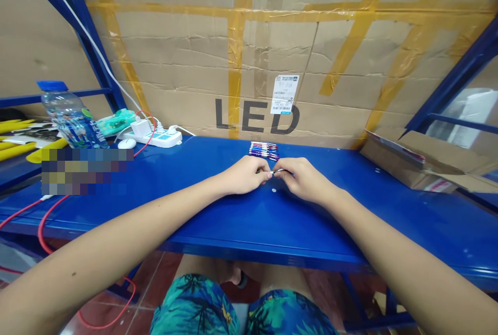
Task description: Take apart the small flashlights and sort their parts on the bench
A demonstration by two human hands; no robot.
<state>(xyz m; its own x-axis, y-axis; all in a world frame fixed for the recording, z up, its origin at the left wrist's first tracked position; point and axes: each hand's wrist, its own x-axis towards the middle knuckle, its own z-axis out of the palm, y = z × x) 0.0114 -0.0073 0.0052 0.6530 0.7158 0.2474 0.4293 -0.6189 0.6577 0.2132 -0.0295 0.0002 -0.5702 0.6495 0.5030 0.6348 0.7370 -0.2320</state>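
Both hands meet over the blue table. My left hand is closed, thumb and fingers pinching one end of a slim pen. My right hand pinches the other end, so only a short dark and silvery stretch of it shows between the fingertips. Just beyond the hands lies a row of several pens, side by side, with red, blue and purple parts. My fingers hide part of the nearest ones. On the table just below the fingertips is a small pale spot.
A water bottle, a white power strip and a white rounded case stand at the left, with red cables nearby. An open cardboard box sits at the right. A large taped cardboard sheet rises behind the table.
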